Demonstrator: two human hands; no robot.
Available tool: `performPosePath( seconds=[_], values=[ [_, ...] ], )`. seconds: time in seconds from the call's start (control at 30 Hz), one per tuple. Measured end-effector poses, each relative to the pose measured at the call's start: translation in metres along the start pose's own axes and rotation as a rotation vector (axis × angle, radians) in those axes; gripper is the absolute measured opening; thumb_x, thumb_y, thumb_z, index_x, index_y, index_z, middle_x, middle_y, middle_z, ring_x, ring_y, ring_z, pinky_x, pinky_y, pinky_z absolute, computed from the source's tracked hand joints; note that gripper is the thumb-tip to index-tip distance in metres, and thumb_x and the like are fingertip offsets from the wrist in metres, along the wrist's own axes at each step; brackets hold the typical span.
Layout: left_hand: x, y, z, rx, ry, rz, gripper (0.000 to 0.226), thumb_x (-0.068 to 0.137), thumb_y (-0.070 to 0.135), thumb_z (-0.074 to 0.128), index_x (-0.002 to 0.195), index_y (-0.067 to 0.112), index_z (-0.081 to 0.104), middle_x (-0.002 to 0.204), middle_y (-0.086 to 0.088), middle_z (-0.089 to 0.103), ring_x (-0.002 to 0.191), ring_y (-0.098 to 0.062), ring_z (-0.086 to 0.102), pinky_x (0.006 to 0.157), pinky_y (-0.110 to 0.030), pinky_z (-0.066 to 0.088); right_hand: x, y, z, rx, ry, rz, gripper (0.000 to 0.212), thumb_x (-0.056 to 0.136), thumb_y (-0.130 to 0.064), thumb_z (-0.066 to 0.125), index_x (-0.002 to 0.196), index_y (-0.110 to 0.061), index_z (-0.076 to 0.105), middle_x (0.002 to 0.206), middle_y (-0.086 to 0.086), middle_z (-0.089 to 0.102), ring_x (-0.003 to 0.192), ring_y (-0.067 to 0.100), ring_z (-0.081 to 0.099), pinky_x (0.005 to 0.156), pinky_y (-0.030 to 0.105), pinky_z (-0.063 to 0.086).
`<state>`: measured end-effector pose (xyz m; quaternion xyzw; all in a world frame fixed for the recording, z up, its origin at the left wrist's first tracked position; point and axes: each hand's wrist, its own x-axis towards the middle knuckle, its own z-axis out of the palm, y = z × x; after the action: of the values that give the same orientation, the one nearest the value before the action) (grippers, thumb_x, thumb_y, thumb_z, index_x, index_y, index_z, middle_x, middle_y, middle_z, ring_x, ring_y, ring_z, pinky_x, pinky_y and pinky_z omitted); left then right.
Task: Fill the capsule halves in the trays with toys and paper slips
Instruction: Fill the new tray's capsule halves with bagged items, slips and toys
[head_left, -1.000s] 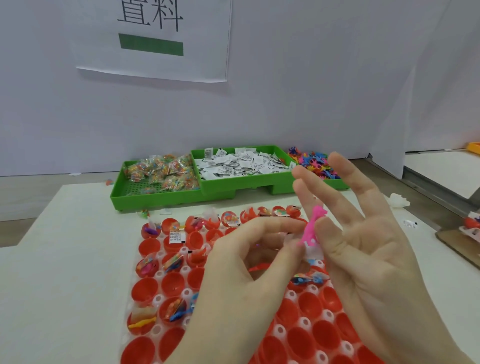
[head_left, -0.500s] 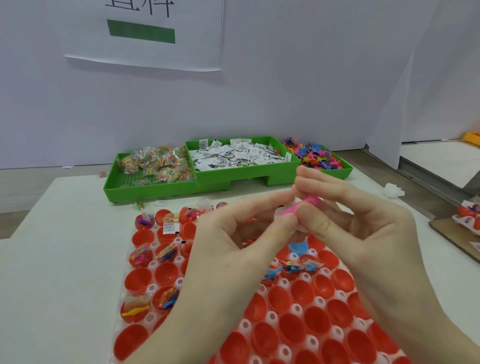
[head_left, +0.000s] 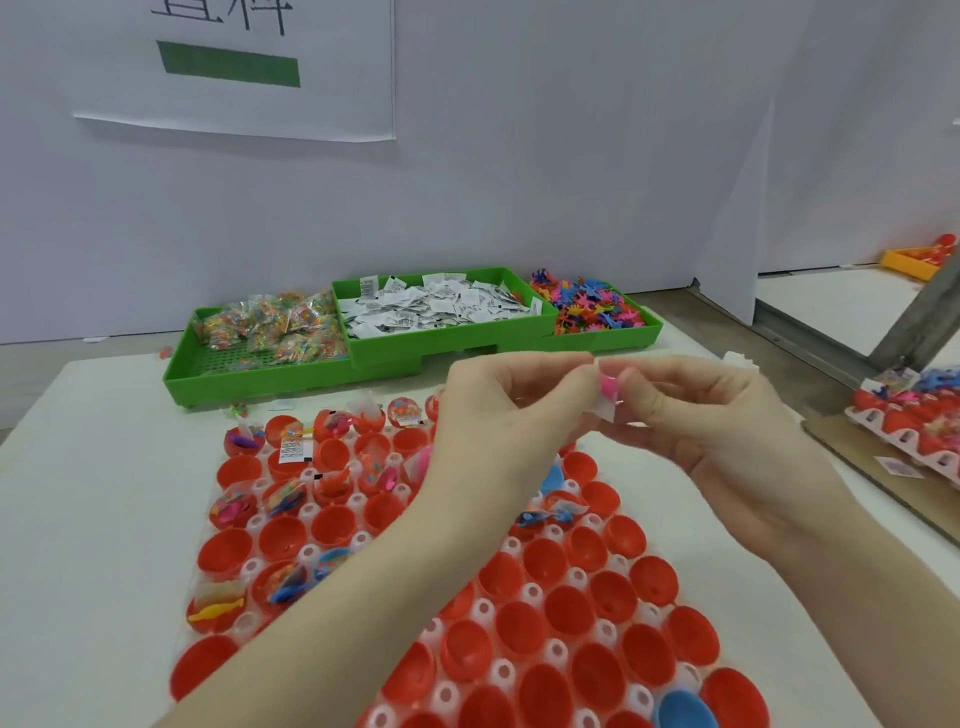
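A small pink toy (head_left: 608, 385) and a white paper slip (head_left: 603, 410) are pinched between the fingertips of my left hand (head_left: 511, 410) and my right hand (head_left: 711, 431), held above the far part of the tray. The clear tray (head_left: 558, 652) holds several red capsule halves (head_left: 563, 610); those at the far left contain toys and slips, most near ones are bare. Behind stand green bins: bagged toys (head_left: 275, 330), paper slips (head_left: 441, 306), loose coloured toys (head_left: 592, 306).
A white wall with a printed sheet (head_left: 234, 67) rises behind the bins. At the right edge another tray of filled red capsules (head_left: 914, 421) sits on cardboard. A blue capsule half (head_left: 685, 709) lies near the front. An orange bin (head_left: 914, 260) is far right.
My right hand's fingers, spread a second ago, have curled in to meet my left fingertips around the pink toy. Both hands have risen slightly toward the bins; a slip now shows with the toy.
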<state>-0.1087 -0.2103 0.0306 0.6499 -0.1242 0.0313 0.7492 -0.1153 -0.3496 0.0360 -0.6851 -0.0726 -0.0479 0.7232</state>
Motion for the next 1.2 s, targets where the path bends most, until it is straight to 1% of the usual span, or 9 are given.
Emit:
performPosePath(
  seconds=[0.13,0.3,0.37,0.43,0.57,0.77,0.93,1.1,1.2],
  values=[
    [0.005,-0.025,0.015,0.229,-0.037,0.079,0.019,0.085,0.012,0.063,0.084,0.031,0.064,0.069,0.009,0.07,0.067,-0.005,0.067,0.063,-0.017,0.054,0.004,0.019,-0.016,0.023,0.062,0.164,0.037,0.065,-0.018,0.064,0.1,-0.007,0.066,0.08,0.005,0.073,0.073,0.012,0.069,0.058,0.017,0.052],
    [0.009,-0.056,0.019,0.556,-0.114,0.074,0.036,0.089,0.018,0.059,0.124,0.026,0.05,0.096,-0.002,0.071,0.094,0.006,0.057,0.08,-0.002,0.038,0.007,0.044,-0.027,-0.179,0.137,0.135,0.013,0.076,0.004,0.065,0.08,-0.008,0.07,0.068,0.004,0.07,0.059,0.006,0.064,0.057,0.013,0.05],
    [0.012,-0.06,0.015,0.789,-0.16,0.092,0.041,0.089,0.028,0.058,0.129,0.023,0.049,0.116,-0.001,0.064,0.11,-0.004,0.054,0.087,-0.013,0.038,0.01,0.052,-0.031,-0.374,0.147,0.098,0.02,0.078,0.007,0.064,0.074,-0.012,0.069,0.067,0.002,0.068,0.058,0.006,0.062,0.059,0.012,0.05],
    [0.013,-0.064,0.011,1.061,-0.207,0.143,0.038,0.088,0.041,0.055,0.119,0.019,0.058,0.116,0.002,0.06,0.113,-0.013,0.049,0.092,-0.024,0.038,0.012,0.059,-0.035,-0.568,0.129,0.07,0.027,0.078,0.006,0.064,0.068,-0.019,0.066,0.068,-0.001,0.068,0.062,0.006,0.065,0.062,0.009,0.048],
    [0.007,-0.072,0.005,1.36,-0.31,0.222,0.038,0.089,0.051,0.045,0.111,0.025,0.062,0.115,0.007,0.056,0.113,-0.015,0.04,0.088,-0.028,0.027,0.01,0.065,-0.038,-0.773,0.012,0.008,0.025,0.077,0.007,0.064,0.067,-0.016,0.066,0.07,-0.002,0.067,0.061,-0.001,0.062,0.061,0.005,0.043],
    [0.002,-0.076,0.008,1.456,-0.284,0.24,0.038,0.091,0.05,0.04,0.117,0.027,0.058,0.113,0.005,0.053,0.113,-0.016,0.039,0.09,-0.03,0.024,0.016,0.074,-0.035,-1.119,-0.193,-0.101,0.014,0.077,0.003,0.062,0.08,-0.006,0.072,0.082,0.004,0.062,0.078,0.017,0.057,0.072,0.019,0.04],
    [0.001,-0.079,0.009,1.478,-0.292,0.231,0.039,0.092,0.048,0.041,0.12,0.026,0.057,0.114,0.005,0.053,0.112,-0.017,0.041,0.094,-0.031,0.025,0.015,0.073,-0.029,-1.246,-0.206,-0.145,0.027,0.074,0.002,0.058,0.088,-0.016,0.073,0.08,0.0,0.071,0.079,0.014,0.062,0.074,0.024,0.046],
    [-0.001,-0.076,0.011,1.491,-0.288,0.231,0.04,0.093,0.049,0.039,0.118,0.025,0.058,0.116,0.006,0.053,0.111,-0.017,0.041,0.095,-0.031,0.022,0.014,0.068,-0.027,-1.312,-0.217,-0.133,0.022,0.075,-0.001,0.056,0.084,-0.018,0.068,0.082,-0.003,0.069,0.081,0.016,0.061,0.074,0.029,0.048],
    [-0.005,-0.062,0.004,1.369,-0.171,0.327,0.047,0.088,0.06,0.035,0.109,0.028,0.062,0.11,0.012,0.057,0.107,-0.01,0.045,0.088,-0.026,0.018,0.011,0.063,-0.03,-1.365,-0.238,-0.198,0.014,0.08,-0.013,0.062,0.085,-0.02,0.073,0.09,-0.006,0.06,0.077,0.014,0.054,0.07,0.025,0.042]
  ],
)
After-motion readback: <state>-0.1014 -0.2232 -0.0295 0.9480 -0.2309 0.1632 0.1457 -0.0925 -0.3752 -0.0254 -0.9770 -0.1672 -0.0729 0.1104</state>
